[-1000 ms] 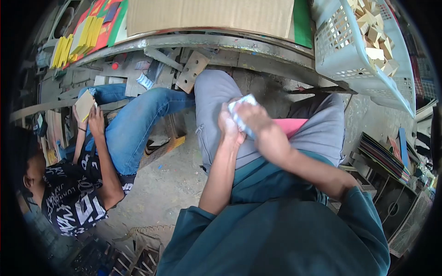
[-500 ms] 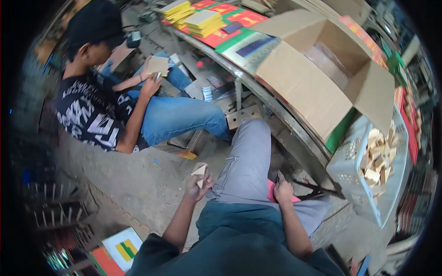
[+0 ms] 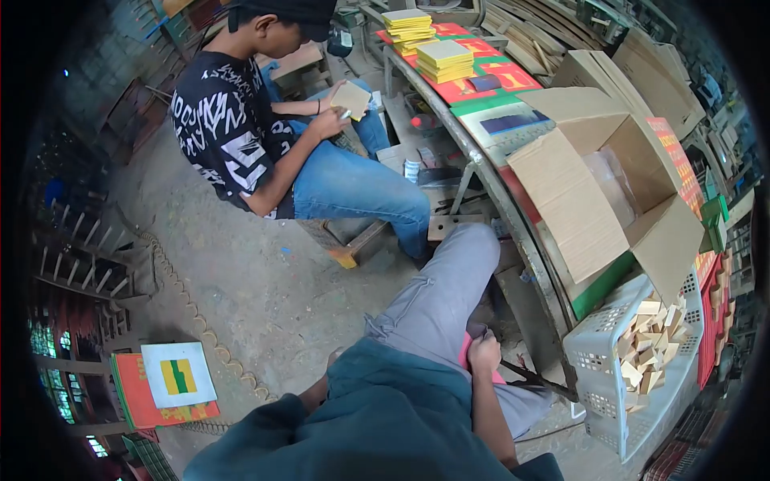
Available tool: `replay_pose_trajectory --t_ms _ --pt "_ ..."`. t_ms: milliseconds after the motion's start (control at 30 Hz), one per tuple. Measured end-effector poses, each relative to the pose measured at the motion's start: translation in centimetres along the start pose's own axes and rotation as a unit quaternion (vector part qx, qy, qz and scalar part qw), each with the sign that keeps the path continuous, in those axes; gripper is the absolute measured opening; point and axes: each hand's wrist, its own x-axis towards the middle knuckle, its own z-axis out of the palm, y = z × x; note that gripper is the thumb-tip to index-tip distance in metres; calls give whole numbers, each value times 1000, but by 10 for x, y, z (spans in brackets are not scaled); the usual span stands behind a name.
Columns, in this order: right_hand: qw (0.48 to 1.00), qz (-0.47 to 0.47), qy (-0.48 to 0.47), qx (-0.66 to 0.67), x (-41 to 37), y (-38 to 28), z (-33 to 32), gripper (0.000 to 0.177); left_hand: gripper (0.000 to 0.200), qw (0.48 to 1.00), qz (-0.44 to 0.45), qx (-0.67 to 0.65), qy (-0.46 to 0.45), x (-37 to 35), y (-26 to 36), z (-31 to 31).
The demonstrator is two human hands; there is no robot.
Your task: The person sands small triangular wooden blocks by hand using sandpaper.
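Pink sheet (image 3: 464, 351) lies on the person's lap, against the grey trousers (image 3: 449, 280), partly covered by the right hand (image 3: 484, 354). The fingers of that hand are curled inward at the sheet; I cannot tell whether they pinch it or something dark at their tips. The left hand (image 3: 334, 353) shows only as a sliver at the far side of the shirt (image 3: 377, 417), beside the trousers; its fingers are hidden, so I cannot tell how they stand or what they hold.

Near the right knee is a white basket (image 3: 589, 361) filled with wood blocks (image 3: 651, 345). Beyond it, on the table (image 3: 521, 220), stands a carton (image 3: 569, 208) with its flaps open. Further along the table are two stacks of yellow-edged boards, a near stack (image 3: 446, 62) and a far stack (image 3: 407, 30).

To the left, a co-worker (image 3: 233, 120) in jeans (image 3: 353, 180) sits on a stool (image 3: 341, 248), holding a tan board (image 3: 350, 100) in both hands. On the floor (image 3: 249, 289) lies a coiled hose (image 3: 192, 301), near a white panel (image 3: 200, 373) that overlaps a red panel (image 3: 132, 397).
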Motion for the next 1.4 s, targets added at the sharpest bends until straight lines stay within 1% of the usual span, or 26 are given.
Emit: replay_pose_trajectory --t_ms 33,67,100,133,167,267,400,600,733,767,833,900,933,967,1000,1067,1100,1167,1267,1333,1367,1400 --pt "1000 0 -12 -2 0 -2 -2 30 34 1000 -5 3 -11 22 -25 -18" --pt "1000 4 -23 -4 -2 2 -4 32 33 1000 -13 8 -25 49 -16 9" --pt "999 5 -32 0 2 6 0 32 32 999 -17 11 -38 85 -4 53" --pt "999 6 -33 1 4 11 5 32 32 999 -19 14 -49 101 11 82" --pt "999 0 -35 -12 5 14 9 31 31 998 -20 18 -61 104 12 81" --pt "999 -3 -39 -25 7 13 11 31 31 996 -23 26 -80 91 36 87" --pt "998 3 -55 -41 5 12 7 31 31 997 -34 60 -35 75 40 89" --pt "995 -14 -87 -42 10 8 2 33 31 992 -51 112 27 83 54 100" --pt "993 18 -95 -71 16 10 8 35 31 984 -79 144 61 85 59 113" --pt "992 12 -104 -69 17 13 10 36 31 982 -87 150 70 83 62 117" --pt "989 -10 -127 -70 18 26 20 37 31 977 -107 160 93 63 81 131" --pt "985 -10 -151 -77 16 46 33 36 31 973 -115 166 116 59 94 138" --pt "981 -8 -174 -84 21 43 29 36 31 970 -124 166 128 58 108 140" --pt "980 37 -183 -72 13 32 17 36 31 966 -134 172 136 53 114 138" --pt "978 46 -188 -82 5 26 14 36 31 963 -145 179 142 48 117 138" --pt "965 78 -242 -70 -8 21 10 36 31 956 -166 187 156 39 121 143" --pt "964 82 -247 -49 -17 15 5 34 31 952 -171 195 165 38 129 139" --pt "959 107 -256 -55 -33 8 0 33 32 941 -187 217 181 32 144 130" --pt "944 155 -279 -83 -58 10 -6 32 32 921 -229 247 196 3 138 122" --pt "941 139 -297 -80 -68 6 -1 32 32 911 -244 264 204 -3 133 120" --pt "948 124 -287 -67 -74 10 4 32 32 906 -251 271 206 -6 129 121" --pt "946 130 -289 -74 -77 16 10 32 32 901 -257 279 210 -10 125 120"
